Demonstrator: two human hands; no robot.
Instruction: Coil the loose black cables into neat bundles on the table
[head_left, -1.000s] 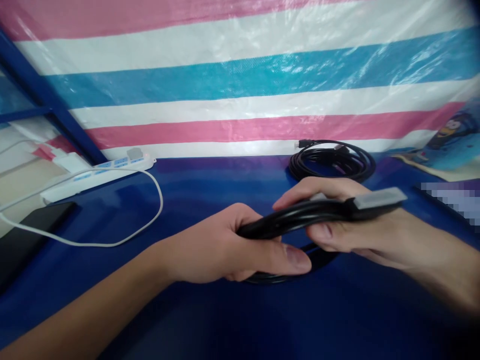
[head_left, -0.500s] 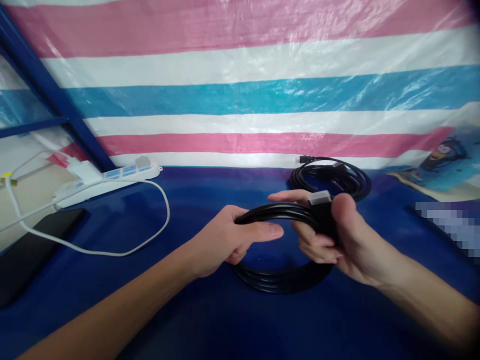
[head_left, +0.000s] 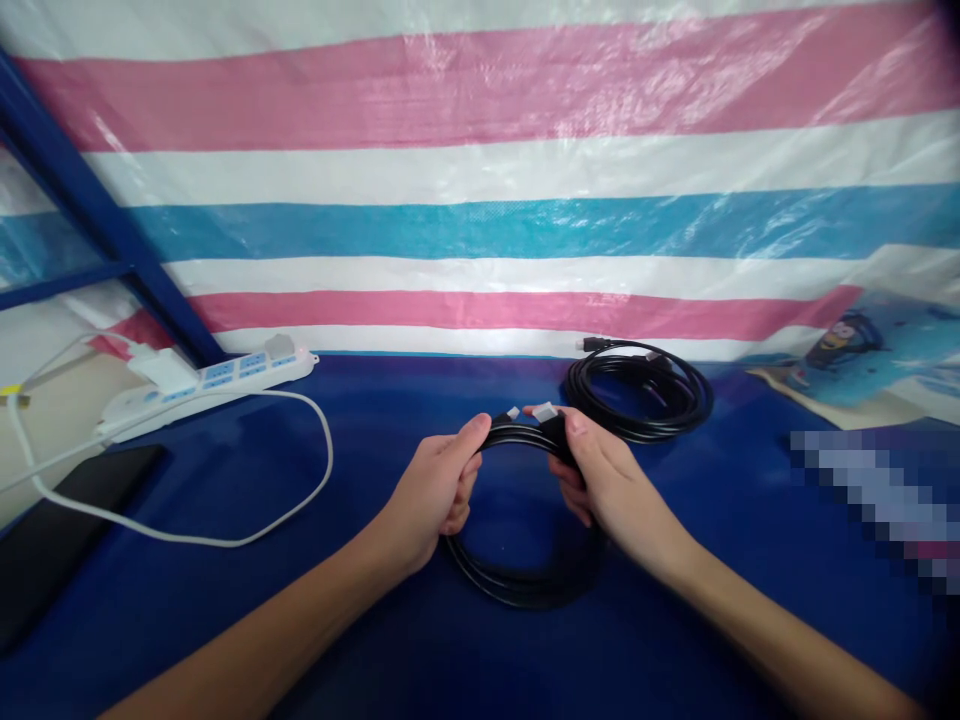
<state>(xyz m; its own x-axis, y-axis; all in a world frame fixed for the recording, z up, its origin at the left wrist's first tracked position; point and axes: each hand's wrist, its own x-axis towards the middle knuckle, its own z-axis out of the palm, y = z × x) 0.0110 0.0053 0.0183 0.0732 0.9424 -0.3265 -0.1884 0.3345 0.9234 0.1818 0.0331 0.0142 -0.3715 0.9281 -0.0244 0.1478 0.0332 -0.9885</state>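
A coiled black cable (head_left: 517, 590) is held between my two hands over the blue table. My left hand (head_left: 439, 485) is closed round the left side of the coil, its thumb on top beside a small silver-tipped plug (head_left: 512, 413). On the right side, my right hand (head_left: 611, 480) grips the coil together with a black connector whose wide pale metal end (head_left: 541, 411) points up and left. The palms hide parts of the loops. Behind my right hand lies a second coiled black cable (head_left: 637, 425), untouched, with one plug sticking out to the left.
A white power strip (head_left: 225, 385) with a white cord (head_left: 328, 450) looping from it lies at the back left. In front of it is a flat black object (head_left: 82, 530). A blue printed bag (head_left: 862, 345) stands at the back right, near a blurred-out patch. Striped sheeting (head_left: 480, 230) hangs behind.
My left hand has closed round the coil with its thumb now on top, and a small plug shows there. My right hand has shifted left and wrapped its fingers tighter. The view has tilted up slightly.
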